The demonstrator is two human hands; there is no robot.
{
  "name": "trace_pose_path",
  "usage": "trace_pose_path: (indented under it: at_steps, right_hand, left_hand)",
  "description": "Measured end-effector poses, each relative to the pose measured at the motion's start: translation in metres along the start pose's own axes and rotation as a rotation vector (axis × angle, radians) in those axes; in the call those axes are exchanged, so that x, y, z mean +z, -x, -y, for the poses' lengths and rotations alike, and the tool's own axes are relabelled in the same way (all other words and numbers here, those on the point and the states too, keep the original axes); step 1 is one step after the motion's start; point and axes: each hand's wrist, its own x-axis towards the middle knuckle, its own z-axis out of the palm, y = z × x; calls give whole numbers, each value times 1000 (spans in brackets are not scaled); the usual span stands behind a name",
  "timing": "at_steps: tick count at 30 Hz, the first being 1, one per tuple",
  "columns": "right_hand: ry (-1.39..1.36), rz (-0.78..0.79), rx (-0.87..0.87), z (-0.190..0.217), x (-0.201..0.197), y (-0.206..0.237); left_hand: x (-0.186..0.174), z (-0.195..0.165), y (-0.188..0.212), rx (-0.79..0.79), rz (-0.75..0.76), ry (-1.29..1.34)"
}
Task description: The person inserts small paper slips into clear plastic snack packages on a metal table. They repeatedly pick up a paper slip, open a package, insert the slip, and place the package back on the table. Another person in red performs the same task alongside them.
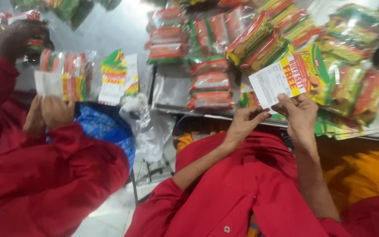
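My right hand (300, 115) pinches the lower edge of a printed card label (286, 78), white, yellow and green, held up over the table edge. My left hand (245, 121) touches the card's lower left corner with thumb and fingers. Both my arms are in red sleeves. Just behind the card lie clear packs of wrapped food (259, 41) in red, green and yellow.
A steel table (172, 94) carries stacked packs (210, 83) and more bundled packs (352, 48) at the right. On the left a co-worker in red holds a pack (64, 77) with both hands. A loose card label (118, 77) and crumpled clear plastic (148, 123) lie between us.
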Motion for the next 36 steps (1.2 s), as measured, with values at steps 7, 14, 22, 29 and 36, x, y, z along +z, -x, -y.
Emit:
trace_pose_path:
  at_steps: [7, 14, 22, 29, 36]
  right_hand:
    - [333, -18, -318, 32, 43, 28]
    - [982, 240, -743, 34, 30, 37]
    - [748, 189, -330, -1, 3, 33]
    - [635, 251, -301, -2, 6, 29]
    - [854, 340, -672, 6, 35, 40]
  left_hand:
    - [-3, -3, 10, -10, -150, 118]
    - [-6, -2, 9, 122, -152, -44]
    - [-13, -9, 9, 398, -89, -322]
    - [-27, -9, 16, 242, -111, -242]
    - [-30, -4, 17, 314, -111, -218]
